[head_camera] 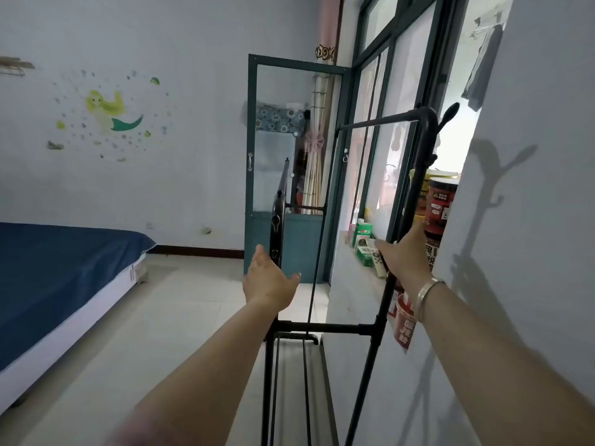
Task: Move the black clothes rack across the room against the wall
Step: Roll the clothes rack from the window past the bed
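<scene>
Rack (335, 328): stood beside the windowsill (360, 275), at 3 o'clock.
Left hand (269, 281): spread, beside the near post.
Right hand (404, 252): spread against the far post.

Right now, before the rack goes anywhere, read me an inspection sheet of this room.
Surface: pale tiled floor, bare along the rack.
Job's things: black clothes rack upright beside the window ledge, no clothes on it.
Clutter: green and white boxes, red printed containers on the ledge.
Grippers: left hand open near the rack's left post; right hand at the right post, its grip cannot be told.
Cables: nothing seen.
Surroundings: blue-covered bed to the left, open teal door ahead, mermaid sticker on the far wall.
</scene>
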Available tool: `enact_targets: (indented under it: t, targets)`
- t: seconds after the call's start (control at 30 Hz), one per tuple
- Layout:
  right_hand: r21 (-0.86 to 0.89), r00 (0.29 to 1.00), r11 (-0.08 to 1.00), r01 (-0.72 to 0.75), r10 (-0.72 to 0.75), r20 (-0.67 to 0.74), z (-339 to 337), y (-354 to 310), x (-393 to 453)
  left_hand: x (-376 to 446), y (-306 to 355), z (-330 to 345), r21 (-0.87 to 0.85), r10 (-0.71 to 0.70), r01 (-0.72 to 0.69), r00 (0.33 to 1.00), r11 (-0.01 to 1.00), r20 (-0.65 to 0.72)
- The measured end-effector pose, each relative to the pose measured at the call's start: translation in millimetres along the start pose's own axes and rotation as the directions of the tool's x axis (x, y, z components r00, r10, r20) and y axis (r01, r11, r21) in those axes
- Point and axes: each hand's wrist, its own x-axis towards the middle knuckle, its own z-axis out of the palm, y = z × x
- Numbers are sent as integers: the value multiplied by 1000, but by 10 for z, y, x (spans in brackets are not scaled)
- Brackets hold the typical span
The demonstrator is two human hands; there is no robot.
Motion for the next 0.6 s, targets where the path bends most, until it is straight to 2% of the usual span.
enact_targets:
  t: [0.07,0.17,0.27,0.33,0.43,0.53,0.6]
  targets:
    - [124,990,982,-140,135,46,66,-18,110,69,20,16,-182,-2,7,1000,983,29]
    - [275,950,911,-306,309,35,147,55,300,210,2,42,-427,-33,65,996,902,82]
    - [392,923,839,-376,374,86,202,153,433,338,-39,49,-549,-5,28,999,835,42]
    - [422,914,813,-401,384,130,271,214,489,390,-38,67,-633,-5,25,999,774,33]
    - [481,926,802,-355,372,63,396,225,515,493,-32,141,-745,-49,45,999,665,17]
    - [526,930,791,-313,369,-2,485,175,511,604,-70,203,-768,-108,48,994,638,-28]
    - [515,934,810,-279,353,-50,552,166,516,674,-89,225,-750,-138,30,987,661,-82]
